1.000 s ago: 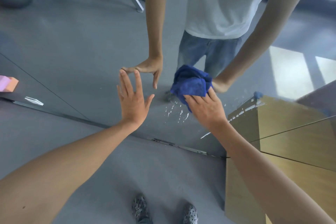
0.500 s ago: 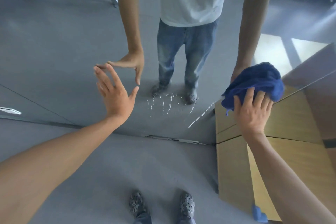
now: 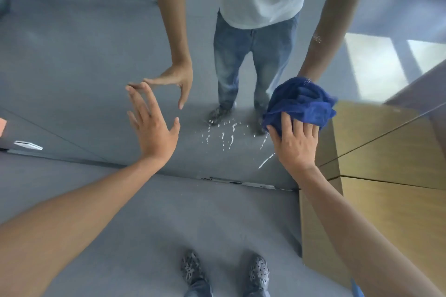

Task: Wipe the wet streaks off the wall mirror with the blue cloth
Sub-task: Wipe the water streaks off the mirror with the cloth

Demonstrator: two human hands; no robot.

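The wall mirror (image 3: 72, 67) fills the upper half of the head view and reflects my body and both arms. Wet streaks (image 3: 224, 135) run down its lower middle, with one slanted streak to their right. My right hand (image 3: 295, 142) presses the bunched blue cloth (image 3: 301, 101) flat against the glass, just right of the streaks. My left hand (image 3: 152, 128) is open with fingers spread, its fingertips touching the mirror to the left of the streaks.
A wooden cabinet (image 3: 386, 212) stands against the wall at the right, its reflection beside the cloth. The mirror's bottom edge has a metal strip (image 3: 241, 183) at the grey floor (image 3: 144, 224). My patterned shoes (image 3: 224, 272) are below. Gym equipment shows reflected at top left.
My right hand swept the cloth right, off to the cabinet side, then came back left to just beside the streaks. My left hand stayed on the glass.
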